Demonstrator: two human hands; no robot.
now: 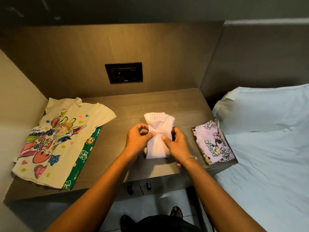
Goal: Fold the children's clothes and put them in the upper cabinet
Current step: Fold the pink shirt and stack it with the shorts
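A small pale pink garment (158, 129) lies narrow and partly folded in the middle of the wooden table (127, 108). My left hand (138, 139) pinches its left edge and my right hand (175, 144) pinches its right edge, thumbs on top. At the left lies a cream shirt (55, 139) with a bright cartoon print, spread flat over a green printed garment (83, 158). A folded purple cartoon-print garment (214, 141) rests at the table's right end. The upper cabinet is not in view.
A black wall socket (124, 72) is set in the wooden back panel. A bed with a pale blue sheet (267, 173) and pillow (260, 108) stands right of the table. A wall closes the left side. My feet (175, 212) show below.
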